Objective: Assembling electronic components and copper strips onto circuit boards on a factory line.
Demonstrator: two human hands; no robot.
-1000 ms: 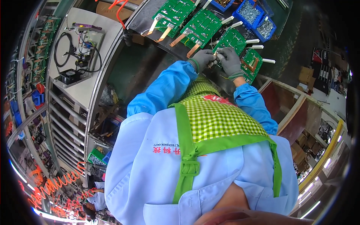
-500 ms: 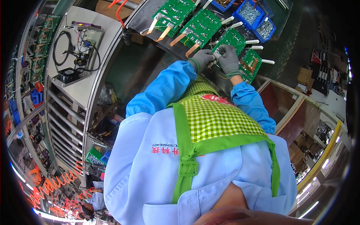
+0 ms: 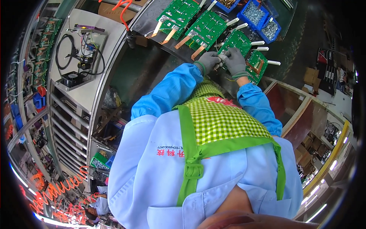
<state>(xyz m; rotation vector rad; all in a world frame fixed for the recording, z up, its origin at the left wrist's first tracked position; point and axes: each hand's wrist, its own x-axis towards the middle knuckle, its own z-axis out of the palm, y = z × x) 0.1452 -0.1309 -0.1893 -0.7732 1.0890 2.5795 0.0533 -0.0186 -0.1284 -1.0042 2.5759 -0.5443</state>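
Note:
My left hand [image 3: 209, 62] and my right hand [image 3: 234, 61], both in grey gloves, meet at the near edge of a green circuit board [image 3: 237, 40]. Their fingers are closed and pressed together at the tips. Something small seems to be pinched there, but the gloves hide what it is. To the right lies another green board [image 3: 256, 65] with a copper piece on it. Two larger green boards, one in the middle [image 3: 207, 27] and one further left [image 3: 177, 16], have copper strips [image 3: 183, 41] sticking out toward me.
Blue bins of small metal parts [image 3: 253, 13] stand at the far right of the bench. An orange coiled cord [image 3: 125, 15] hangs at the upper left. A pale side table [image 3: 89, 93] carries a fan [image 3: 72, 79] and wiring. Wooden partitions [image 3: 293, 114] stand to the right.
The whole view has shifted slightly, with the scene sitting a little further right. My hands stay together at the same board edge, with only small finger movement.

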